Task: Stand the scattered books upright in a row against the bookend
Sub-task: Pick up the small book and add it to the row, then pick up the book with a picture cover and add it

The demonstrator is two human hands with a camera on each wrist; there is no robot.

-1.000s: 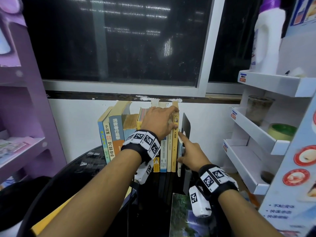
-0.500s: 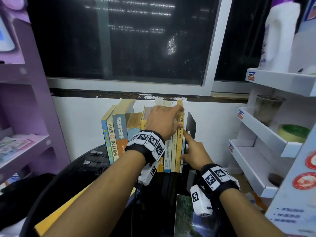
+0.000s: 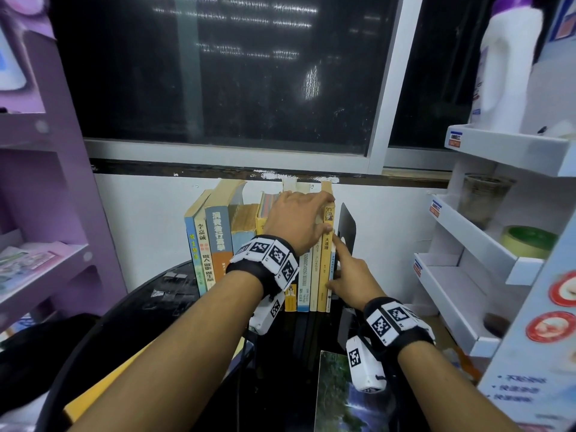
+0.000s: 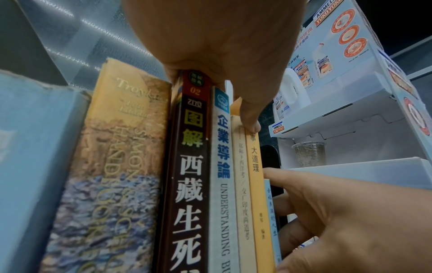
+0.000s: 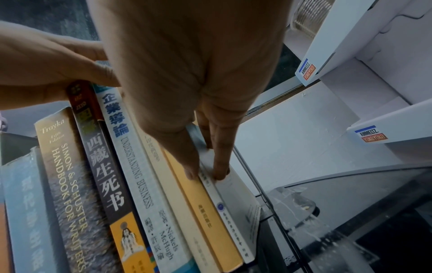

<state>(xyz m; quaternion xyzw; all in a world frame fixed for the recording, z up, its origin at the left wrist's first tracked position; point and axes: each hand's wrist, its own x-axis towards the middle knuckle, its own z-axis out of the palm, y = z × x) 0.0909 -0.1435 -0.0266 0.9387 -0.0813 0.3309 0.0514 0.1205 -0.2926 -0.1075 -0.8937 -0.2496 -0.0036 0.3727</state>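
A row of books [image 3: 258, 244] stood upright on the dark glass counter [image 3: 162, 310], spines facing out, backed up against the white wall under the window. At the right end sat the black metal bookend [image 3: 348, 227], standing upright just beside the last book.

The left hand [image 3: 299, 221] was draped over the tops of the middle books, fingers curled over their upper edges and the thumb [image 4: 251, 123] pressed on the top of the orange-spined book [image 3: 325, 260]. So it was gripping that bunch from above.

The right hand [image 3: 352, 280] was down lower at the right end, pinching the thin pale blue book [image 5: 224, 199]: thumb on the spine side, fingers on its cover. That thin one was tucked between the orange-spined book and the bookend, touching its neighbour; I couldn't tell if it actually touched the bookend.

From the wrist views you could read some spines: Simon & Schuster Handbook for Writers [image 5: 67, 186], a dark brown Chinese title [image 4: 190, 175], and Understanding Business [image 5: 138, 177], all packed tight side by side. The 2 or 3 books at the far left leaned a bit to the right.

Another book with a landscape cover [image 3: 336, 397] lay flat on the counter closer in, well apart from the row. White display shelves [image 3: 473, 244] stood off to the right.
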